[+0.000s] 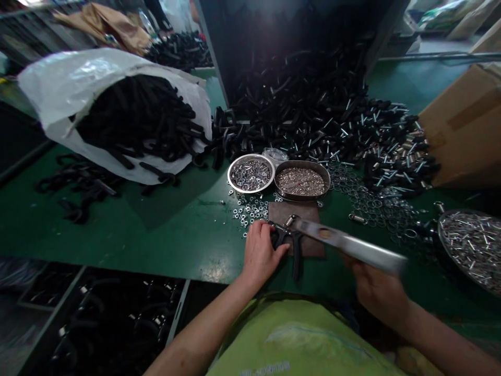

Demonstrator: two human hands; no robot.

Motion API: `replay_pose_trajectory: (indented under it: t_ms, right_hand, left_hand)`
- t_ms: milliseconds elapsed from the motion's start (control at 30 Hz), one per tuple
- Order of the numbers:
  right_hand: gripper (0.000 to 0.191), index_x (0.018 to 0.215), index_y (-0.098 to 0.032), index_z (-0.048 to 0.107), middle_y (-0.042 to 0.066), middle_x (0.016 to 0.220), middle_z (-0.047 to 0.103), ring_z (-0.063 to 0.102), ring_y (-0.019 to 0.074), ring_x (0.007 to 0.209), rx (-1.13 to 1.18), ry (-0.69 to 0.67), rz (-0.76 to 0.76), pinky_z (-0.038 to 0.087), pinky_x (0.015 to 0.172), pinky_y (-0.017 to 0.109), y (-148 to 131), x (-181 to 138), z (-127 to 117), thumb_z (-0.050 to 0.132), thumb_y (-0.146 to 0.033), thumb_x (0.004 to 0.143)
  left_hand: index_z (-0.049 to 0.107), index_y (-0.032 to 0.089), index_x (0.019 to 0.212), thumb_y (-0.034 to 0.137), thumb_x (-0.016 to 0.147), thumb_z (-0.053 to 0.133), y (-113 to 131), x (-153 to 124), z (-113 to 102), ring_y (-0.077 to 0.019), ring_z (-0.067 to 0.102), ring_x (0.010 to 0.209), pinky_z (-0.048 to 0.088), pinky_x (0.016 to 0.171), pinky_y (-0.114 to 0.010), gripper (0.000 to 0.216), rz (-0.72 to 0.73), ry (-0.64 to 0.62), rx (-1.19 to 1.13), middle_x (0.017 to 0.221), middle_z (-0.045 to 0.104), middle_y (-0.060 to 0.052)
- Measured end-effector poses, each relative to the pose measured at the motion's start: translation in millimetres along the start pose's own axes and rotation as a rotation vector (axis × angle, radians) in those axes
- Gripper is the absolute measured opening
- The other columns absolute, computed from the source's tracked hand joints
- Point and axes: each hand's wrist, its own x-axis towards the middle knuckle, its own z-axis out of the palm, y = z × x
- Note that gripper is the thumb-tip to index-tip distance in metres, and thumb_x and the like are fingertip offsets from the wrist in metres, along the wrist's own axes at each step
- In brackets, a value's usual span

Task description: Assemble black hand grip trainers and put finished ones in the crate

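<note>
Near the middle of the bench's [176, 235] front edge, a black clamp [296, 256] lies on a brown plate [313, 249], one leg running past the plate's front edge. A spring [290, 221] sits at its far end. The left hand [260, 253], at the plate's left edge, pinches the clamp between thumb and fingers. The right hand [378, 292], blurred and lower right of the plate, has its fingers curled on a metal tool [348, 244]. The tool's near-left end reaches over the plate beside the spring; whether they touch I cannot tell.

Behind the plate stand a round dish [250, 191] of nuts and, to its right, an oval dish [327, 177] of small metal pieces. Loose nuts [245, 210] lie before the round dish. Rings [376, 206] spread rightward towards a bowl [440, 230] of pins at the bench's right. Farther back, black parts [282, 117] heap up between a white sack [62, 78] on the left and a carton [465, 130] on the right.
</note>
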Motion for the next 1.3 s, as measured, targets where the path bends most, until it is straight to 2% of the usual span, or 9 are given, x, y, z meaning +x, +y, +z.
replay_pose_trajectory:
  t_ms: [167,267,333,433,533,767,933,1067,1300]
  right_hand:
    - [0.039,0.128,-0.023,0.050,0.006,0.104,0.071,0.069,0.0200,0.079,0.006,-0.129,0.019,0.056,0.067,0.032,0,12,2,0.035,-0.024,0.092]
    - [0.040,0.128,-0.023,0.051,0.006,0.081,0.072,0.069,0.0203,0.067,0.004,0.045,0.028,0.056,0.062,0.031,-5,9,-5,0.032,-0.026,0.093]
    - [0.040,0.126,-0.024,0.053,0.005,0.075,0.072,0.068,0.0202,0.062,-0.024,-0.001,0.012,0.055,0.057,0.031,-2,5,0,0.032,-0.025,0.093]
    - [0.040,0.130,-0.026,0.049,0.004,0.101,0.072,0.070,0.0193,0.075,-0.038,-0.208,0.035,0.057,0.061,0.031,11,0,17,0.035,-0.023,0.092]
    - [0.042,0.135,-0.026,0.044,0.005,0.114,0.067,0.069,0.0188,0.084,-0.108,-0.174,0.070,0.056,0.066,0.031,31,-7,25,0.037,-0.026,0.093]
    - [0.040,0.128,-0.022,0.055,0.005,0.078,0.066,0.063,0.0205,0.067,-0.544,0.038,0.041,0.046,0.057,0.032,100,-47,32,0.046,-0.034,0.091]
    - [0.038,0.121,-0.021,0.059,0.007,0.083,0.065,0.059,0.0228,0.069,-0.611,0.054,0.010,0.044,0.063,0.038,127,-60,40,0.048,-0.035,0.089]
    - [0.036,0.110,-0.018,0.064,0.012,0.094,0.066,0.060,0.0266,0.083,-0.498,0.115,-0.034,0.045,0.069,0.040,131,-52,43,0.044,-0.039,0.090]
    - [0.030,0.109,-0.020,0.064,0.011,0.101,0.063,0.059,0.0238,0.091,-0.296,0.172,0.004,0.048,0.080,0.039,128,-21,39,0.045,-0.033,0.090]
  left_hand:
    - [0.048,0.020,0.083,0.027,0.081,0.057,-5,-12,5,-0.0182,0.054,0.080,0.042,0.068,-0.029,0.011,-0.020,-0.122,0.006,0.085,0.055,-0.003]
    - [0.047,0.021,0.080,0.027,0.080,0.057,-6,-10,7,-0.0175,0.054,0.078,0.042,0.067,-0.028,0.011,-0.018,-0.105,0.005,0.084,0.055,-0.002]
    - [0.047,0.021,0.079,0.027,0.080,0.057,-5,-8,8,-0.0174,0.054,0.078,0.041,0.066,-0.028,0.011,-0.019,-0.102,0.010,0.084,0.056,-0.002]
    - [0.048,0.021,0.078,0.027,0.078,0.057,-2,-3,5,-0.0175,0.054,0.075,0.040,0.064,-0.027,0.011,-0.027,-0.129,0.014,0.081,0.057,-0.002]
    - [0.049,0.021,0.076,0.029,0.077,0.058,-8,2,-7,-0.0167,0.055,0.070,0.038,0.061,-0.026,0.012,-0.042,-0.160,-0.009,0.077,0.058,-0.001]
    - [0.054,0.022,0.084,0.044,0.081,0.050,-109,-11,-91,-0.0187,0.057,0.068,0.040,0.061,-0.028,0.023,-0.318,0.033,0.179,0.075,0.060,-0.001]
    - [0.060,0.023,0.085,0.053,0.079,0.049,-171,-15,-143,-0.0253,0.060,0.085,0.044,0.068,-0.032,0.032,-0.428,0.011,0.426,0.088,0.063,-0.004]
    - [0.062,0.023,0.097,0.043,0.087,0.042,-152,41,-139,-0.0250,0.056,0.097,0.043,0.082,-0.033,0.030,-0.215,0.103,0.482,0.102,0.062,-0.007]
    - [0.057,0.026,0.120,0.015,0.087,0.040,-88,227,-100,-0.0263,0.044,0.114,0.036,0.091,-0.036,0.039,0.286,0.069,0.622,0.129,0.052,-0.007]
